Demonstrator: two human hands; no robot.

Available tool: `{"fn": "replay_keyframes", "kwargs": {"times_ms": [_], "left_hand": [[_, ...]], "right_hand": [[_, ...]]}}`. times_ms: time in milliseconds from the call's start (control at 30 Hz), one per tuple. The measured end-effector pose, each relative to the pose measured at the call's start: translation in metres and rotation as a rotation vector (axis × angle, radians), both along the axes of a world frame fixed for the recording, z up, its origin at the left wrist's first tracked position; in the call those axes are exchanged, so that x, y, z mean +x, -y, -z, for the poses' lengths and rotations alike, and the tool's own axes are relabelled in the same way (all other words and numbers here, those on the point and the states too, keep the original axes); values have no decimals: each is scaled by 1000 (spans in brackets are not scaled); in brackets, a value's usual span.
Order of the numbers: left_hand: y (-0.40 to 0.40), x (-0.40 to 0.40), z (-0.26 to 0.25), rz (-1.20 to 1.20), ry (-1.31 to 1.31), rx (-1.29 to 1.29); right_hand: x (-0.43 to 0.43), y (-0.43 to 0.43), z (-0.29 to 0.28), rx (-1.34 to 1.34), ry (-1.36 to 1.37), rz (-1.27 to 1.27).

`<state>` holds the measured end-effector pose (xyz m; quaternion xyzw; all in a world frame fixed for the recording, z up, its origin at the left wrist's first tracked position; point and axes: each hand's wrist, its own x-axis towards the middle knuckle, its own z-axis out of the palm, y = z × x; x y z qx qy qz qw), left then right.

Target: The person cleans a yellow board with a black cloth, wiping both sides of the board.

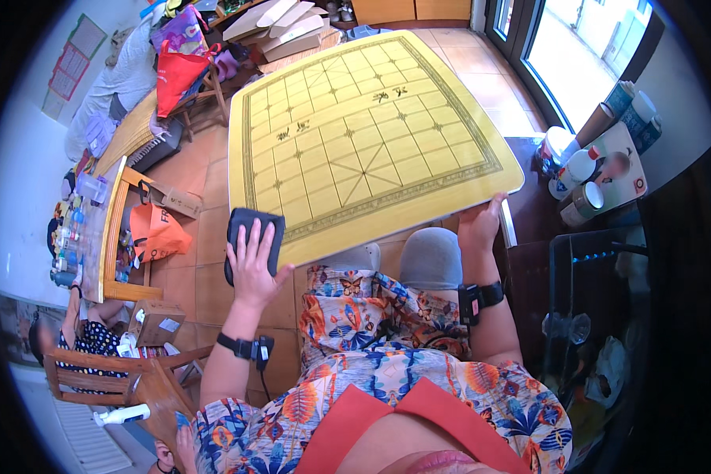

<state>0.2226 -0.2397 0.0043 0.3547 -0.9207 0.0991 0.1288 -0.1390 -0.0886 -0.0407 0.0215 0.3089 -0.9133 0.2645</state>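
Note:
A square yellow tabletop (343,148) printed with a Chinese chess board fills the area before me. My left hand (253,258) lies over a black case (234,243) at the tabletop's near left corner. Its fingers are straight and spread on the case, with the thumb by the tabletop edge. My right hand (481,228) grips the near edge toward the right corner, its fingertips at the rim and its palm partly below. Both wrists wear black straps with small devices.
On my right, a dark cabinet (533,260) bears bottles and jars (583,201). A glass door (586,53) stands far right. To the left are an orange bag (157,232), a wooden table (114,237), a wooden chair (95,373), a cardboard box (160,323) and a person (89,332).

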Motion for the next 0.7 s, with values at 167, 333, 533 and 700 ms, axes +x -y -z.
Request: {"fn": "replay_keyframes", "kwargs": {"times_ms": [167, 333, 533, 700], "left_hand": [[60, -13, 24, 92, -40, -17], [106, -33, 31, 131, -38, -35], [142, -71, 35, 150, -60, -54], [165, -94, 37, 151, -73, -43]], "right_hand": [[-13, 20, 39, 3, -81, -84], [-23, 38, 37, -81, -66, -115], [-55, 51, 40, -72, -94, -90], [-63, 35, 43, 124, -40, -129]]}}
